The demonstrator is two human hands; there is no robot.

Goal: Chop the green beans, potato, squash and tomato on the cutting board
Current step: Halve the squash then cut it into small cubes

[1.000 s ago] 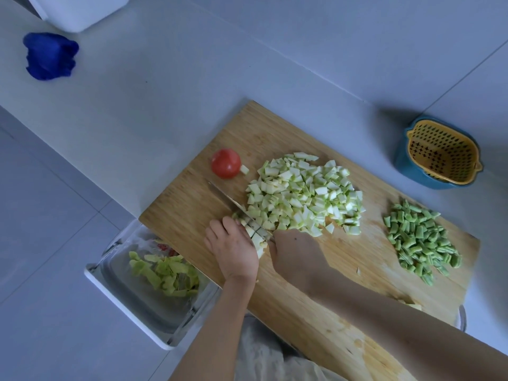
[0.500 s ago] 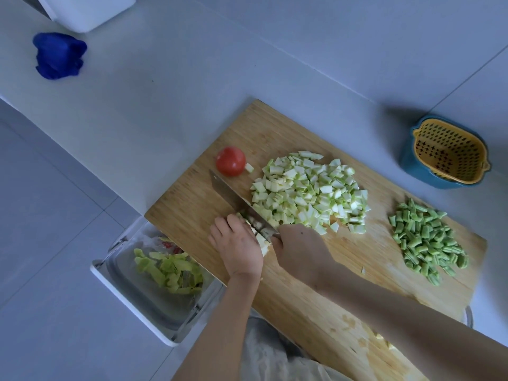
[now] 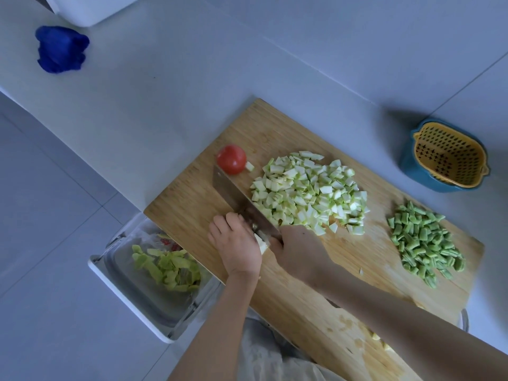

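A wooden cutting board lies on the counter. My right hand grips the handle of a cleaver, whose blade rests on the board beside a big pile of chopped squash. My left hand curls over a small remaining squash piece right against the blade. A whole red tomato sits at the blade's far tip. Chopped green beans are heaped at the board's right end. Pale yellowish bits lie on the near edge of the board, partly behind my right forearm.
A white bin holding green peelings stands below the board's left edge. A yellow colander in a blue bowl sits at the right on the counter. A blue cloth and a white container are at the far left.
The cleaver has shifted from a thin edge-on view to showing its flat side, blade tip now by the tomato. Both hands stay at the same spot on the squash piece.
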